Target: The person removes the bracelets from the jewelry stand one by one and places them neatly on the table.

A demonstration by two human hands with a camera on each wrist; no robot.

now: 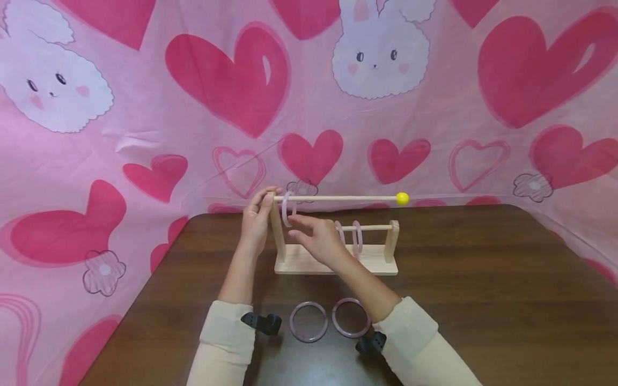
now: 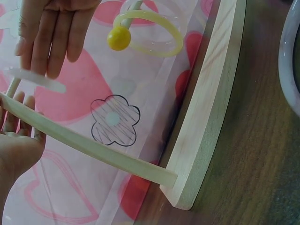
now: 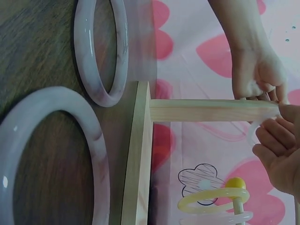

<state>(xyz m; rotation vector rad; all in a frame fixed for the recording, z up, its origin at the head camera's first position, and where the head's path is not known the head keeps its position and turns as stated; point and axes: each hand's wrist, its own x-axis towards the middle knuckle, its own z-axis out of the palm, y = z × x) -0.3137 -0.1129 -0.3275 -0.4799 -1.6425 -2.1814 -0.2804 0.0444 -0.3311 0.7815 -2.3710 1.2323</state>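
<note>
A wooden bangle stand has a base (image 1: 379, 264), two posts and two rods. My left hand (image 1: 256, 222) grips the top of the taller left post (image 1: 277, 233), thumb in front and fingers behind. On the upper rod (image 1: 345, 198), close to that post, hangs a pale pink bangle (image 1: 285, 210). My right hand (image 1: 318, 238) is beside this bangle, its loosely extended fingertips right at the ring's lower edge. Pale bangles (image 1: 357, 238) hang on the lower rod; a yellow bangle (image 2: 178, 42) near its ball end (image 2: 119, 38) is hidden from the head view.
Two mauve bangles lie flat on the dark table (image 1: 483, 300) in front of the stand, a left one (image 1: 292, 323) and a right one (image 1: 351, 335) near the right sleeve. A yellow ball (image 1: 403, 199) caps the upper rod. A pink heart-print cloth (image 1: 338, 115) hangs behind.
</note>
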